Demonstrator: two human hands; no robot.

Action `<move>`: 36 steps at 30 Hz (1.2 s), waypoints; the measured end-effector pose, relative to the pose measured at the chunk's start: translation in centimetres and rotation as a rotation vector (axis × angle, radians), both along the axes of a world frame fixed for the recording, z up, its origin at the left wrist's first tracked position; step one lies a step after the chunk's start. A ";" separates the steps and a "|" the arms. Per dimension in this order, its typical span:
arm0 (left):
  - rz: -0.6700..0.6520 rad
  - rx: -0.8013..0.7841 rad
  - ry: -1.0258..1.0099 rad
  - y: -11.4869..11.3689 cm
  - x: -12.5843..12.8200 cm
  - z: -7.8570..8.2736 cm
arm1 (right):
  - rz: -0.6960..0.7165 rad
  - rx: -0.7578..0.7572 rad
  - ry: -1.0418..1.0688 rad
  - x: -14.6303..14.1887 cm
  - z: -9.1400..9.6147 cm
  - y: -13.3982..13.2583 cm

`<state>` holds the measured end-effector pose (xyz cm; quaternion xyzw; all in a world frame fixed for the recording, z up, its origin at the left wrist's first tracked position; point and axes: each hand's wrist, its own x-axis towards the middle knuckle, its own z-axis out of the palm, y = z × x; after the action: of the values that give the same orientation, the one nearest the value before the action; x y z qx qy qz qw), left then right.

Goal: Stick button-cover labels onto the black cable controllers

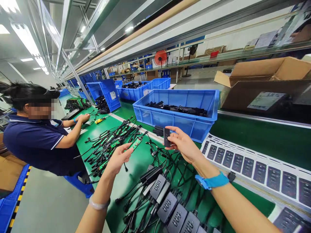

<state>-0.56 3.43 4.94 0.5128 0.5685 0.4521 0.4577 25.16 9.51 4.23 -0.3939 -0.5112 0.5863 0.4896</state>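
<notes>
Green circuit-board strip point(136, 143) on a thin black cable point(125, 165), pinched at its lower end by the closed fingertips of the left hand point(119, 158), held above the green tabletop point(121, 197); judged light, stiff and brittle at the board, limp along the cable, best taken by its edges. Head view: right hand point(182, 144) half closed, gripping a small black rectangular piece point(166, 137) upright. Tangled black cabled adapters point(167, 207) lie at 6 o'clock; a blue plastic crate point(184, 121) of black parts point(177, 109) stands at 1 o'clock; a co-worker point(36, 139) sits at 10 o'clock.
</notes>
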 end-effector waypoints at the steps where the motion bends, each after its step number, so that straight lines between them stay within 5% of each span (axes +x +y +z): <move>1: -0.029 -0.021 -0.061 -0.5 0.6 0.1 | 0.009 0.025 0.006 -0.4 0.4 -0.7; 10: -0.166 -0.090 -0.411 -3.3 4.9 0.4 | 0.144 0.204 -0.030 -2.6 1.0 -3.7; 15: -0.270 -0.088 -0.344 -3.7 5.7 0.5 | 0.174 0.213 -0.067 -3.1 0.8 -4.1; 21: -0.228 0.011 -0.225 -4.1 6.2 0.8 | 0.173 0.147 0.018 -3.4 0.3 -4.1; 26: -0.227 0.104 -0.049 -4.3 6.3 0.2 | 0.312 0.142 0.045 -3.6 -0.2 -3.8; 32: -0.183 0.116 0.247 -4.7 5.6 -0.3 | 0.240 0.255 -0.184 -3.6 -1.0 -3.5; 36: -0.141 0.184 0.531 -4.9 4.0 -0.8 | 0.174 0.355 -0.751 -1.4 -0.4 -1.3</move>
<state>3.39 -1.51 4.13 0.6906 0.5881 0.3189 0.2748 23.77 8.21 3.83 -0.4452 -0.7784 0.3441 0.2783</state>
